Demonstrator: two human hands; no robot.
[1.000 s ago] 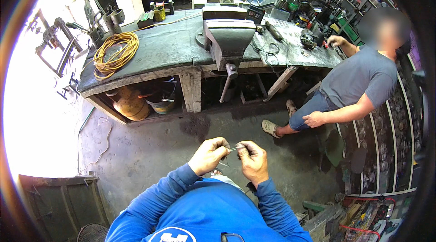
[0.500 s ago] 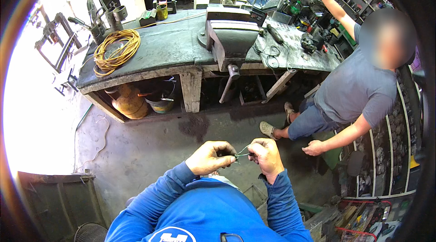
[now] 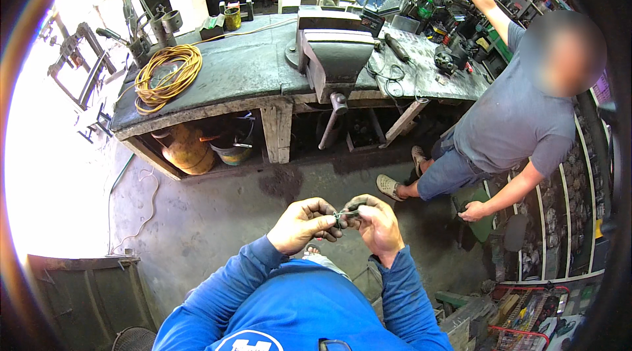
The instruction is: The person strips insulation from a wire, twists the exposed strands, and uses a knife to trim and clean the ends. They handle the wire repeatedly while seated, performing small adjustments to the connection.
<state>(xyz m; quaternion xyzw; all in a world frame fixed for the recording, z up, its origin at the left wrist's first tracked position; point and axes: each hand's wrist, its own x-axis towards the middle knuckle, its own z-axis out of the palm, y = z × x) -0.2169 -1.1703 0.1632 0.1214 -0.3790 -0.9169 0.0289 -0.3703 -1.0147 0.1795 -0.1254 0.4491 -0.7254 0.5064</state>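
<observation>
In front of my blue shirt, I hold a thin, pale greenish wire-like piece (image 3: 338, 215) between both hands. My left hand (image 3: 303, 226) pinches one part of it between thumb and fingers. Close beside it, the fingers of my right hand (image 3: 376, 224) are closed on the other part. The piece looks bent or looped where the fingertips nearly meet. Its ends are hidden by the fingers and too small to make out.
Ahead stands a workbench (image 3: 230, 54) with a large vise (image 3: 332, 48), a coiled yellow hose (image 3: 168, 78) and a black-corded tool (image 3: 397, 49). A yellow gas cylinder (image 3: 189, 149) sits beneath. At right, a co-worker (image 3: 510, 120) reaches toward the tool rack.
My right hand has moved left and closer to my left hand, so less of the wire-like piece shows between them. The co-worker's lower hand has shifted slightly right.
</observation>
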